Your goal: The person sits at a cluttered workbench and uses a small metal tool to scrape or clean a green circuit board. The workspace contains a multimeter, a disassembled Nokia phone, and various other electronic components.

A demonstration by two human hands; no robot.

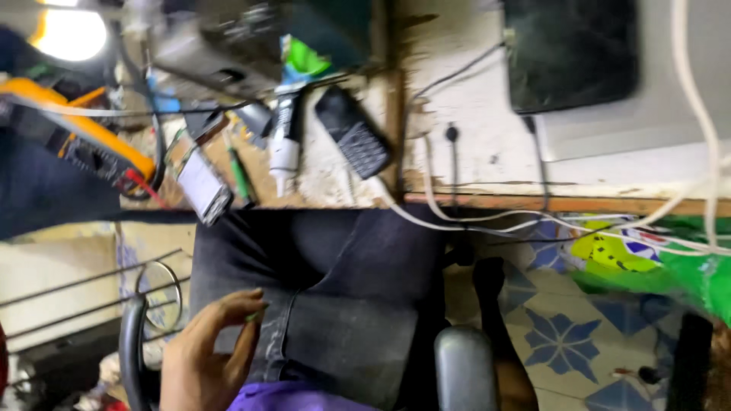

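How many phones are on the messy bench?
2: a black keypad phone near the bench's middle, and a phone with a pale screen overhanging the front edge. Clutter may hide more.

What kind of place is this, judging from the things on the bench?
Probably a small phone or electronics repair bench: a yellow multimeter, a keypad phone, a tube of adhesive and loose cables lie on a worn worktop.

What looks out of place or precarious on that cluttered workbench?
A small phone-like device hangs tilted over the worn wooden bench's front edge, partly past it. White cables trail off the edge in a loose tangle. The left hand rests by the lap, pinching something small and green; the right hand is not in view.
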